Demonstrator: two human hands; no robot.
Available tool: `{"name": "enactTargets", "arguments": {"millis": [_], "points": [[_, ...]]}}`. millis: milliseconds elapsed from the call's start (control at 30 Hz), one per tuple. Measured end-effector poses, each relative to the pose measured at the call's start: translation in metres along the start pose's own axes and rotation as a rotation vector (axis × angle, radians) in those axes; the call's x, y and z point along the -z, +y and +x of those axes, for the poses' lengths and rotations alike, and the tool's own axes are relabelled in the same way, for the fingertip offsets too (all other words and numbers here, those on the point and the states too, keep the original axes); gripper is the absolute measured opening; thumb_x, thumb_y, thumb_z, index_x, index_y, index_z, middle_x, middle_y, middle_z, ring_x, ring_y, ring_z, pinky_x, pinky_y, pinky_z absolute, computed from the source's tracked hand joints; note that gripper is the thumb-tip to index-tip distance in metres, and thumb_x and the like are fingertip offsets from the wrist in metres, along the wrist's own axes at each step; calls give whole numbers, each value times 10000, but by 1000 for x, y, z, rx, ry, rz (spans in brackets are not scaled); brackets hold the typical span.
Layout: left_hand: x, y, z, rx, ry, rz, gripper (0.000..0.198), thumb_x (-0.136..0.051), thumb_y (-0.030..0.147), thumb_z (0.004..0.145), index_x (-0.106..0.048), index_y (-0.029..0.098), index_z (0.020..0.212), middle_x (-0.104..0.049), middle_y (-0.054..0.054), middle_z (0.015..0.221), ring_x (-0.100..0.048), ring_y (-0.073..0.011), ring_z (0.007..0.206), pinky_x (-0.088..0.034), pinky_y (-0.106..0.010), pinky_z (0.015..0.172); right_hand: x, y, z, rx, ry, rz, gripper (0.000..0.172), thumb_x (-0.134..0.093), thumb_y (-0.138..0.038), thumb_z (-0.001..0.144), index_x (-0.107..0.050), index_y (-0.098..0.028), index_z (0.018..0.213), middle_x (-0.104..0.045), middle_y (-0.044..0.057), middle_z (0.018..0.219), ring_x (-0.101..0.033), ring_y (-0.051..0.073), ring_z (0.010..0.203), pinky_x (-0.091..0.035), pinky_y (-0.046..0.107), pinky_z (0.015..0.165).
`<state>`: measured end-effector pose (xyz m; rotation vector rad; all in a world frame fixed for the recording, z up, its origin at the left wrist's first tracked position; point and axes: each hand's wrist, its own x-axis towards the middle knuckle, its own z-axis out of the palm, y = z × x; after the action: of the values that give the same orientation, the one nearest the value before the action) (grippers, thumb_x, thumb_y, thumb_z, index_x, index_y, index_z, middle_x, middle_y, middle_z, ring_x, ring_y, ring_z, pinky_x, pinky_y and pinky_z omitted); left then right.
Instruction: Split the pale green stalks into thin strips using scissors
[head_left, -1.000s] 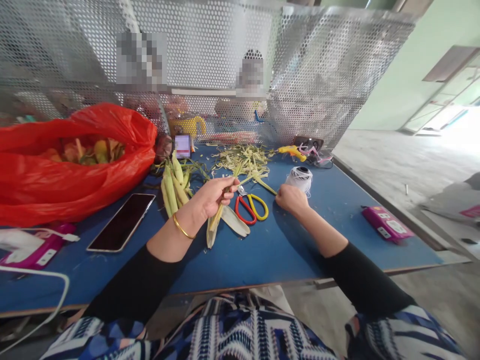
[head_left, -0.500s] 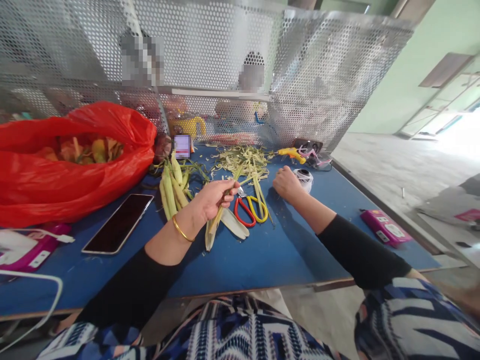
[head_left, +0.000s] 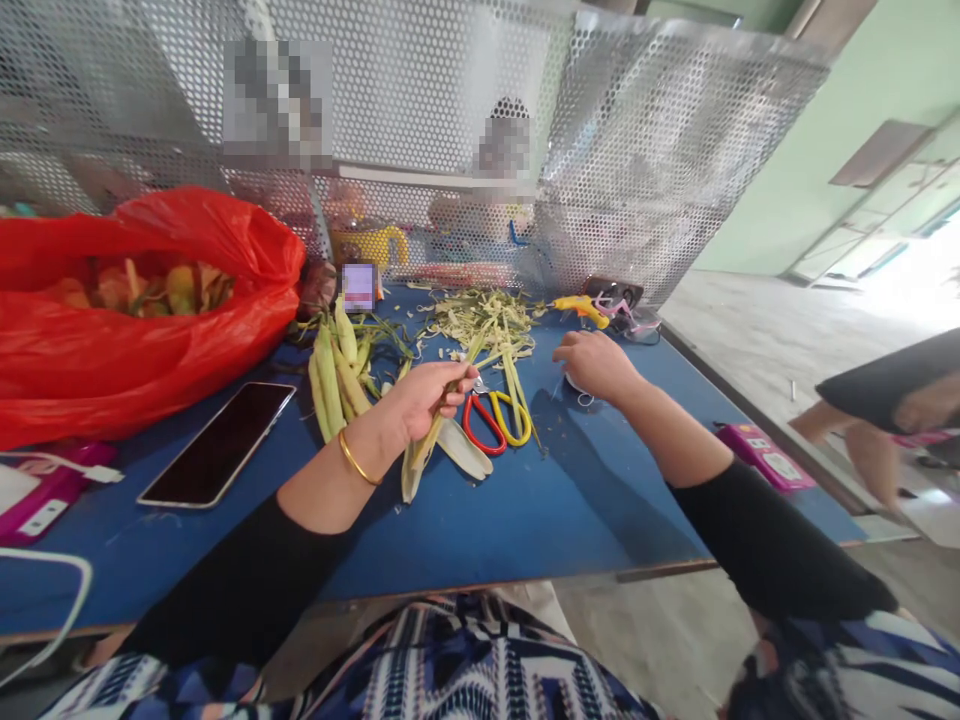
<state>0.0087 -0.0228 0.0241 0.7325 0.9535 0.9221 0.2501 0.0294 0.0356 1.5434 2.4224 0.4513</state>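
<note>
My left hand (head_left: 442, 395) is closed around a bundle of pale dry corn husks (head_left: 420, 460), whose strips stick out above and below the fingers. Scissors (head_left: 496, 420) with one red and one yellow handle lie just right of it, blades partly hidden. A loose husk piece (head_left: 465, 452) rests beside the bundle. My right hand (head_left: 596, 365) curls over a spool of white string (head_left: 576, 384), which is mostly covered by the palm and fingers. Behind the hands spreads a heap of shredded husk strips (head_left: 484, 320).
Left stand corn husks (head_left: 326, 385), a phone (head_left: 221, 445) and a red plastic bag (head_left: 135, 370). A yellow glue gun (head_left: 581, 308) and glasses (head_left: 634, 322) lie at the back right, before a perforated metal screen (head_left: 420, 100). A purple pack (head_left: 769, 458) sits right. Another person's arm (head_left: 862, 420) shows far right.
My right hand has moved from beside the string spool to over it, and its fingers now cover it. My left hand keeps its hold. Another person's arm has appeared at the right.
</note>
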Motion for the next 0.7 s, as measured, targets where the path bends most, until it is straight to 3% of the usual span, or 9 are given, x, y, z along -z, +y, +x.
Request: {"name": "enactTargets", "arguments": {"millis": [133, 367, 467, 567, 700], "points": [[-1, 0, 0, 10, 10, -14, 297, -452, 103, 930, -574, 109, 660, -426, 46, 501, -323, -15, 333, -207, -112, 312, -4, 1, 2, 87, -119, 30, 290, -548, -60, 795, -756, -168, 965, -722, 115, 988, -660, 207, 865, -414, 274, 704], [0, -2, 1, 8, -9, -23, 299, -463, 109, 930, -583, 104, 657, -418, 39, 514, -328, -17, 342, -198, -118, 315, -29, -20, -9, 81, -71, 68, 296, -410, -33, 859, -703, -70, 878, -695, 202, 905, -663, 226, 749, -414, 302, 622], [-1, -1, -1, 7, 9, -26, 300, -450, 102, 937, -581, 104, 667, -428, 39, 517, -328, -13, 340, -198, -118, 318, -29, -14, -8, -1, -15, 140, 260, -417, -78, 880, -673, -63, 928, -695, 210, 978, -670, 223, 789, -435, 297, 654], [-2, -1, -2, 3, 13, -33, 302, -446, 112, 946, -585, 103, 677, -443, 36, 520, -331, -10, 339, -206, -116, 319, -27, -8, -10, -106, 54, 232, 301, -351, -99, 912, -623, -82, 1040, -724, 155, 944, -682, 192, 822, -470, 269, 691], [-1, 0, -1, 4, 16, -48, 300, -459, 115, 941, -592, 104, 672, -444, 32, 521, -340, -13, 344, -212, -114, 317, -33, -10, -16, -339, 185, 743, 250, -349, -153, 896, -581, -140, 987, -707, 45, 695, -678, 162, 660, -504, 259, 645]]}}
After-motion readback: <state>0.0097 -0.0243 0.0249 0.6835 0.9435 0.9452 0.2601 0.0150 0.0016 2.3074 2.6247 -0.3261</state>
